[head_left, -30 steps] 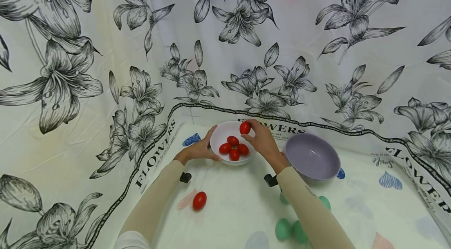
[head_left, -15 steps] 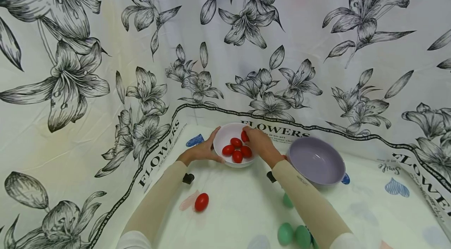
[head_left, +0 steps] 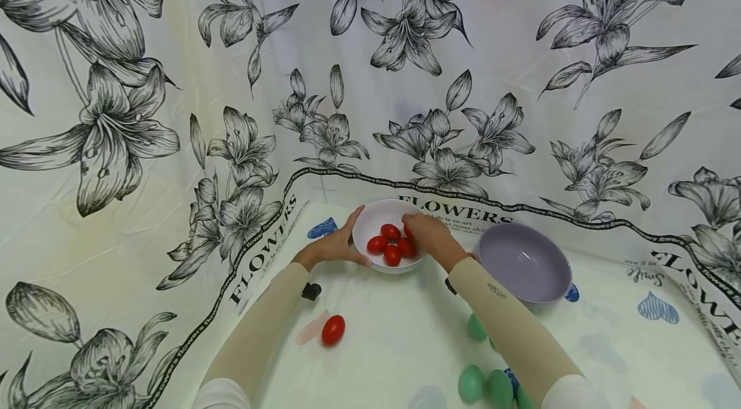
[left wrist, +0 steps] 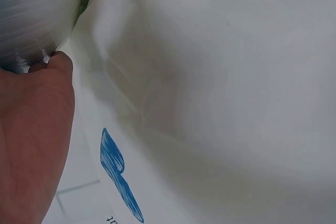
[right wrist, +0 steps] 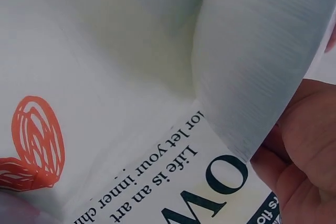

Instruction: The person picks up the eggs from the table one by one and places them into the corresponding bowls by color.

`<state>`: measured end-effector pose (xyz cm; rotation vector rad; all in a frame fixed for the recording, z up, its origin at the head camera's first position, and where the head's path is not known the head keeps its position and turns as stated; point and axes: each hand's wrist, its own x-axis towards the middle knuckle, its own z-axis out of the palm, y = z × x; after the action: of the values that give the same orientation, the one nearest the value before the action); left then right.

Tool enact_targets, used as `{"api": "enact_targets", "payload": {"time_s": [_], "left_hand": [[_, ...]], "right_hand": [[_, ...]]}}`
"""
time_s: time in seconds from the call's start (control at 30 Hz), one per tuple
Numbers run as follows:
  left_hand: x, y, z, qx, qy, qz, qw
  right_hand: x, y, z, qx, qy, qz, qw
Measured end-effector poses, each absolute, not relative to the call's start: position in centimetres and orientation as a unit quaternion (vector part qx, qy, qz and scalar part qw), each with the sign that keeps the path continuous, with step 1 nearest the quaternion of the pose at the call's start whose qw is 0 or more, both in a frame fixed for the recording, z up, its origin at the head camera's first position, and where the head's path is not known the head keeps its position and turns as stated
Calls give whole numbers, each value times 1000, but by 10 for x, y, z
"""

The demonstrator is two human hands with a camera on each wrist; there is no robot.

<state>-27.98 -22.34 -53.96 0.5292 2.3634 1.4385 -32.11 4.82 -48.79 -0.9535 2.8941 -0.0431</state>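
My left hand grips the left side of a white bowl, thumb at its front. In the left wrist view the hand lies against the bowl's outer wall. Several red eggs are clustered in the bowl. My right hand reaches over the bowl's right rim, fingers curled round another red egg, mostly hidden by them. The right wrist view shows this hand at the bowl's rim, its fingertips hidden. One red egg lies on the cloth nearer me.
A purple bowl stands right of the white one, beside my right forearm. Several green eggs lie on the cloth near that forearm, which partly covers them. A flower-printed curtain rises behind the bowls.
My right hand has lowered the red egg from above the far right rim into the bowl. The left hand keeps its hold, and the view has shifted slightly.
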Motion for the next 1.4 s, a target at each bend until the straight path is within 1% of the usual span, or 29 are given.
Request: {"api": "enact_targets", "payload": {"time_s": [0.27,0.6,0.97,1.07,1.17,1.27,1.4], "left_hand": [[-281,-223,-541,185,826,506,164],[-283,-225,-547,190,824,511,154],[-283,-225,-542,190,830,501,156],[-283,-225,-542,190,830,501,158],[-283,-224,-542,191,827,504,162],[-282,-224,-542,192,824,507,164],[-281,-223,-540,192,823,510,161]], "right_hand": [[-323,48,-490,-327,942,6,79],[-321,49,-489,-336,939,0,78],[-312,54,-473,-303,946,-60,98],[-306,55,-468,-283,951,-86,90],[-298,57,-461,-262,954,-124,70],[-285,56,-452,-256,952,-162,34],[-262,51,-436,-265,939,-215,-37]]}}
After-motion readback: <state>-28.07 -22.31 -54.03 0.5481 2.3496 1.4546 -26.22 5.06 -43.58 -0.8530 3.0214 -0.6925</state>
